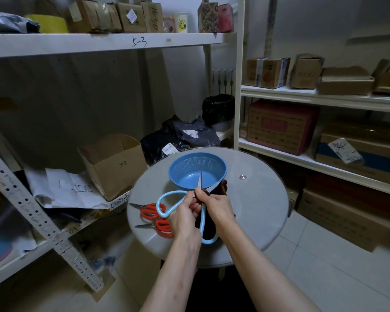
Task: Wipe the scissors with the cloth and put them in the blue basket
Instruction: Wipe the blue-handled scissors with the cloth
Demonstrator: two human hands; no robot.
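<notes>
The blue-handled scissors [203,219] are held open above the tabletop [245,210]. One blade points up over the near rim of the round, perforated blue basket [197,170], and the other runs into the dark cloth [222,188]. Two closed red-handled scissors [152,210] lie at the left.

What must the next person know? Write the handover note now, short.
Left grip holds the blue-handled scissors near the pivot, blades open.
Right grip holds the dark cloth against one blade.
Blue basket: nothing inside. Two red-handled scissors lie on the table, left of the hands.
Done: wiping under way.
Left: finish this pair, basket it, then probably both red pairs.
</notes>
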